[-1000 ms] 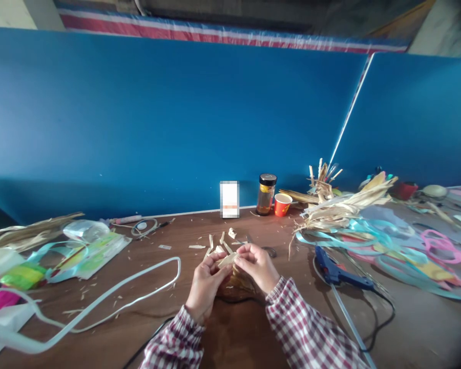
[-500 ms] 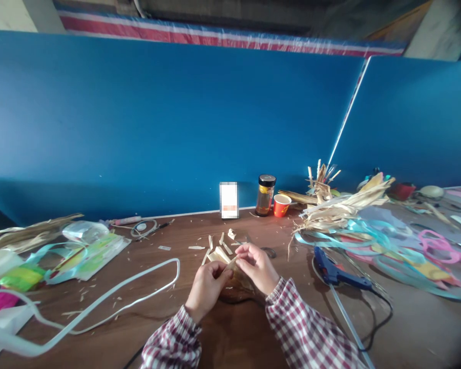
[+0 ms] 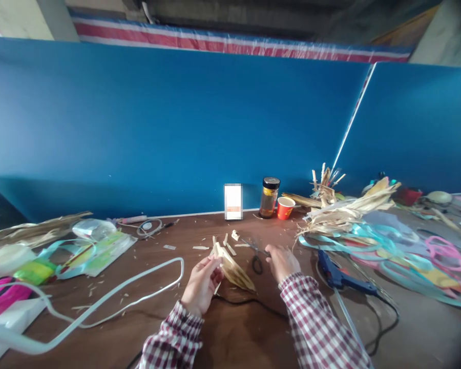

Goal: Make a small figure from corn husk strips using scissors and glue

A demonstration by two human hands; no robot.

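My left hand (image 3: 203,283) is closed in a pinch on a thin pale strip of dried husk, whose end pokes out below the fingers. Just right of it, a broader piece of dried husk (image 3: 236,272) lies on the brown table, pale at the top and brownish toward its tip. My right hand (image 3: 283,262) has its fingers curled on one handle of a small pair of dark scissors (image 3: 257,264). Those scissors rest on the table with their blades pointing away to the left. Several short husk strips (image 3: 231,249) are scattered beyond the husk piece.
A blue glue gun (image 3: 340,277) with a black cord lies to the right, near a heap of husks (image 3: 346,212), turquoise ribbons and pink scissors (image 3: 443,253). A lidded jar (image 3: 269,199) and red paper cup (image 3: 285,208) stand at the back. A bent white tube (image 3: 111,289) crosses the left side.
My right hand has left the pinch beside my left hand and moved right to the scissors. My left hand has shifted slightly left, and the husk piece on the table is now uncovered.
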